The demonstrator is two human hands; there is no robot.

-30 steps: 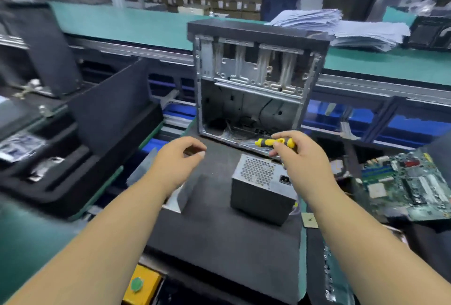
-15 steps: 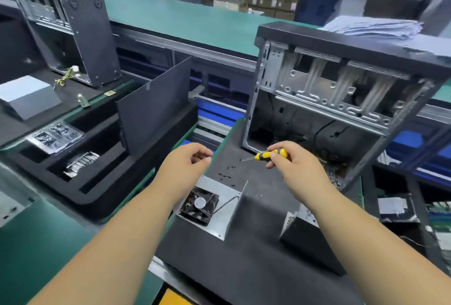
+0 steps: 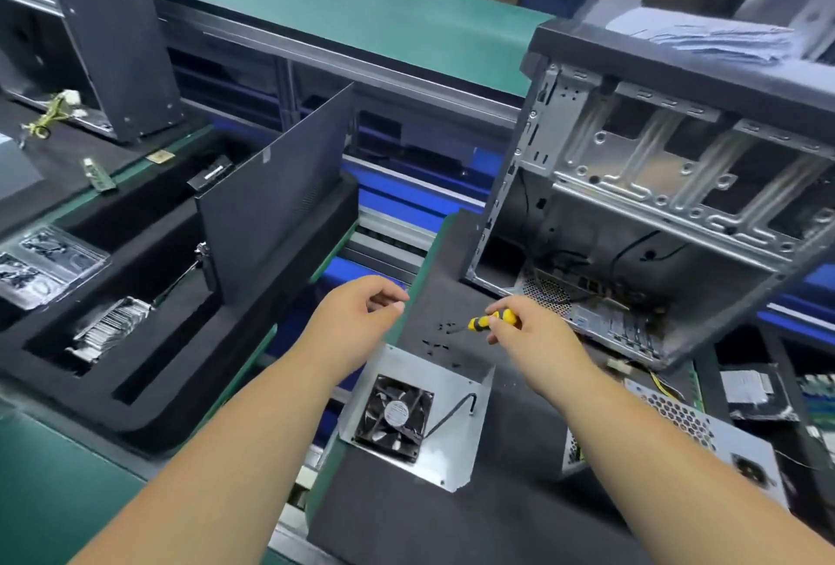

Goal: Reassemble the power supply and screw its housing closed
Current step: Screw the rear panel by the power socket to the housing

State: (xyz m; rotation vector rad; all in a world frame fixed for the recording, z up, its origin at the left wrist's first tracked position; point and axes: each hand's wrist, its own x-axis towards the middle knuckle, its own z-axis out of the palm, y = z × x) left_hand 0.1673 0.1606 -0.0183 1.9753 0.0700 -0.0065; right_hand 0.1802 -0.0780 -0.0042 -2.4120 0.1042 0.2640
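Two bare forearms enter from about 7 o'clock and 5 o'clock, and no sleeve shows on either as far as the frame edge. The left hand (image 3: 357, 316) and the right hand (image 3: 533, 338) wear no gloves, and no ring, watch or wrist strap shows on them. The fingernails look short and unpainted; finer detail is too blurred to tell

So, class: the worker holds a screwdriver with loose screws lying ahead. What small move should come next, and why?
Probably the left hand, holding nothing, picks one of the loose screws, since the fan cover lies detached from the power supply box and the right hand holds the screwdriver.
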